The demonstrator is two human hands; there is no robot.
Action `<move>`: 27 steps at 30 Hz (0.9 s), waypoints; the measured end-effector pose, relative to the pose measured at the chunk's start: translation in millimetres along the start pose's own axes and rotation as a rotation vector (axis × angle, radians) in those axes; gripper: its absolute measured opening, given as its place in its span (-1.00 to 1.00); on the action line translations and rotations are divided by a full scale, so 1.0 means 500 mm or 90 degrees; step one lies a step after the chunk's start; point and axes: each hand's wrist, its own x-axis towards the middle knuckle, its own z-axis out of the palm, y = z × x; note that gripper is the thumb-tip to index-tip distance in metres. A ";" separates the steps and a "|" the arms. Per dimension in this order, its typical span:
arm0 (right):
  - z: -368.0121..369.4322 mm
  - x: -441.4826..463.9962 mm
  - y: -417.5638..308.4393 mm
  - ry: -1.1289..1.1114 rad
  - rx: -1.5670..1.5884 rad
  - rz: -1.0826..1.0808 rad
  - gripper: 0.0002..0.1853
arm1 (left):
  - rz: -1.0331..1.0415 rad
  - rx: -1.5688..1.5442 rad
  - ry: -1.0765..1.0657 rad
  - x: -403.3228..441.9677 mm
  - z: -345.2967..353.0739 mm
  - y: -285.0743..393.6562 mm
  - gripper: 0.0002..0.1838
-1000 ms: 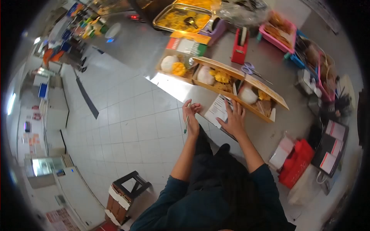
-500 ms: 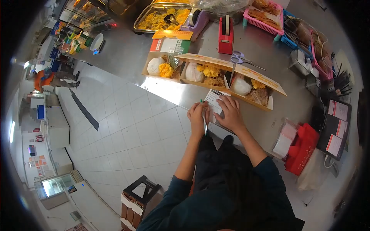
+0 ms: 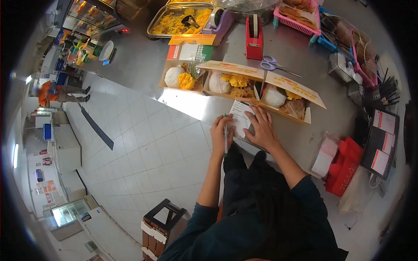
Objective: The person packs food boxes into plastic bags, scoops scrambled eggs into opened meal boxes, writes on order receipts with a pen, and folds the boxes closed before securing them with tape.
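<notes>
A green-tipped pen is held in my left hand, beside the counter's front edge. My right hand lies with fingers spread on a printed paper slip, pressing it to the counter. Just beyond the slip stand three open cardboard food boxes. The left box and the middle box hold white rounded portions and yellow food. In the right box, a similar white portion sits with yellow food and a brown bagged item.
Purple-handled scissors, a red tape dispenser and a purple tape dispenser are behind the boxes. A metal tray of yellow food stands further back. Right are a pink basket, a red bag and a tablet.
The pen in my left hand has turned slightly more upright, and that hand has shifted a little left. My right hand stays on the slip. The camera view has shifted slightly.
</notes>
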 end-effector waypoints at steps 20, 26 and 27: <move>0.010 -0.003 0.006 0.078 0.025 0.028 -0.55 | 0.029 0.092 0.090 -0.011 0.031 0.021 -0.63; 0.014 -0.005 0.008 0.091 0.005 0.022 -0.50 | 0.063 0.175 0.097 -0.015 0.027 0.028 -0.64; 0.013 -0.005 0.008 0.085 0.006 0.024 -0.48 | 0.062 0.157 0.095 -0.017 0.029 0.023 -0.66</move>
